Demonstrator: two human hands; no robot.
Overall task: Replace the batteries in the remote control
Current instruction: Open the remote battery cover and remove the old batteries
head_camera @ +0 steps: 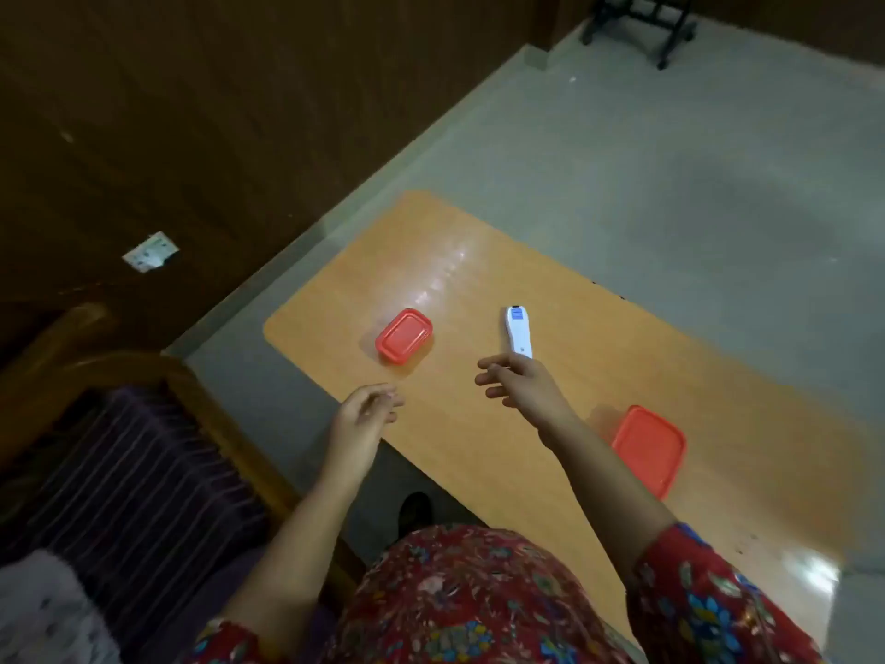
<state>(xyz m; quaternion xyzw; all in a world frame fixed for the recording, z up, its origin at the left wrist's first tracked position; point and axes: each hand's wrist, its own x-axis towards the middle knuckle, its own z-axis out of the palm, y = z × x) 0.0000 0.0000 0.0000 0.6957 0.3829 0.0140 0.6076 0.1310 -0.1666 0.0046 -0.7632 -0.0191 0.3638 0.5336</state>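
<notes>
The remote [518, 332] lies on the table [479, 261] near its centre, just at 12 o'clock of the right hand [519, 383], whose fingers are spread and hold nothing. The left hand [366, 412] hovers at 8 o'clock, fingers loosely curled, empty. One red box [404, 335] sits at 9 o'clock of the remote, another box [649, 448] at 4 o'clock.
</notes>
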